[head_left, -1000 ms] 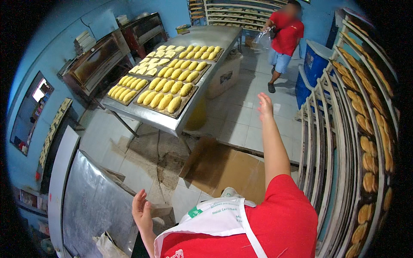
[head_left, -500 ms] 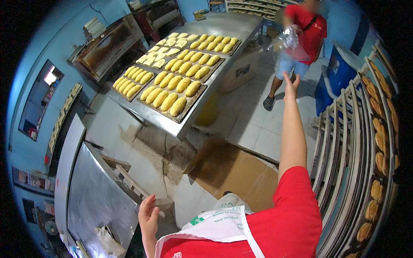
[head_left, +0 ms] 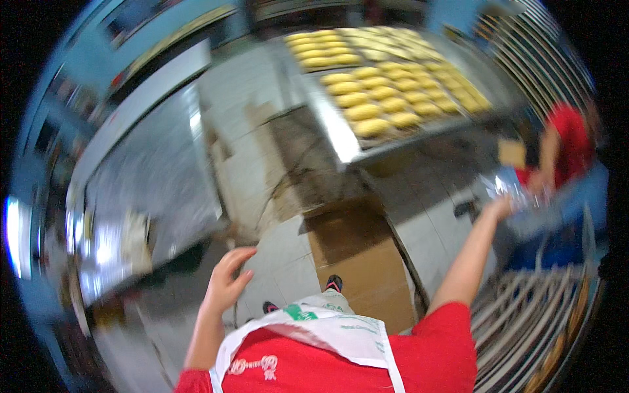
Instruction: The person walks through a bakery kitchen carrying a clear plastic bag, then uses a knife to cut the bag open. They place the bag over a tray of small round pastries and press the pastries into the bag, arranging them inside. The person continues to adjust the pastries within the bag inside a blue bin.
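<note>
Stretched out to the right, my right hand [head_left: 502, 207] has its fingers closed on the edge of a clear plastic bag [head_left: 499, 187]. A co-worker in a red shirt [head_left: 570, 147] reaches toward the same bag, and motion blur hides whether that person still holds it. My left hand [head_left: 229, 278] is raised in front of my body, thumb and curved fingers apart, holding nothing. Beyond my hands, trays of yellow oval dough pieces [head_left: 370, 108] rest on a metal table [head_left: 344, 141].
A steel-topped counter [head_left: 151, 177] stands at left. Flattened cardboard [head_left: 360, 255] covers floor tiles before my feet. A slatted rack [head_left: 524, 314] is close on my right, beside a blue container [head_left: 550, 245]. Another tray rack [head_left: 537, 59] stands far right.
My view has swung right and down, blurring the picture. My right hand, empty and reaching before, now grips the plastic bag. The co-worker appears bent lower; my left hand stays raised and empty.
</note>
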Demonstrator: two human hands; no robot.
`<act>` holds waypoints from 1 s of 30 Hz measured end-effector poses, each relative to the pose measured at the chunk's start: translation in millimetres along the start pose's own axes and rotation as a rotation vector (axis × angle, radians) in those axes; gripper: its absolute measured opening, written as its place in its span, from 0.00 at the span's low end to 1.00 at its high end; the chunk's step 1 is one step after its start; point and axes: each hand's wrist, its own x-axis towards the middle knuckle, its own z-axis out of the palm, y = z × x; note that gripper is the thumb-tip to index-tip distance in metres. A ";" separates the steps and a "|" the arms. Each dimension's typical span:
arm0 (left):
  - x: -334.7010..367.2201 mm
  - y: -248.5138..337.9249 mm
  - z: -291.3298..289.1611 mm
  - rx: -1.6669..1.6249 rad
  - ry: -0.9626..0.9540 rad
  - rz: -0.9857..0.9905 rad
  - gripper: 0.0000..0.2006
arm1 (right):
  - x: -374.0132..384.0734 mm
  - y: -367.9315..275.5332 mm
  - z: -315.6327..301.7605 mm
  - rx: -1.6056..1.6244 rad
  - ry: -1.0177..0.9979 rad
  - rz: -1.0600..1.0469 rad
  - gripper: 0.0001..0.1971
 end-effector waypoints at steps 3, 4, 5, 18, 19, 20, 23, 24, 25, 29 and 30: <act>-18.0 -23.8 -26.0 -0.057 0.018 0.071 0.23 | 28.9 49.4 -49.3 -0.272 -0.010 -0.194 0.17; -35.8 -34.8 -38.7 -0.060 0.048 0.063 0.23 | 2.0 62.0 -47.1 -0.269 0.035 -0.127 0.17; -60.6 -43.6 -55.1 -0.027 0.094 0.054 0.23 | -25.0 83.2 -50.5 -0.247 0.089 -0.073 0.16; -402.8 -243.7 -190.4 -0.190 0.662 -0.430 0.25 | -835.0 138.3 -155.4 -0.686 -2.176 0.134 0.10; -416.6 -249.6 -206.1 -0.191 0.705 -0.478 0.26 | -888.5 99.0 -159.9 -0.747 -2.431 0.237 0.08; -429.6 -270.3 -220.4 -0.125 0.744 -0.427 0.31 | -941.7 65.7 -158.4 -0.756 -2.632 0.144 0.08; -445.1 -296.3 -274.9 0.068 1.011 -0.337 0.35 | -1062.6 25.8 -151.9 -0.557 -3.053 -0.198 0.11; -454.9 -314.3 -291.7 0.054 1.027 -0.303 0.33 | -1097.4 28.7 -150.8 -0.360 -3.086 -0.296 0.13; -466.8 -331.2 -307.6 -0.100 0.923 -0.371 0.30 | -1131.7 31.4 -148.2 -0.159 -3.101 -0.391 0.16; -525.6 -392.3 -368.7 -0.338 0.799 -0.479 0.17 | -1255.7 55.2 -128.5 -0.180 -3.100 -0.143 0.27; -549.5 -411.6 -382.8 -0.322 0.899 -0.485 0.15 | -1290.5 76.2 -127.1 -0.190 -3.119 0.003 0.30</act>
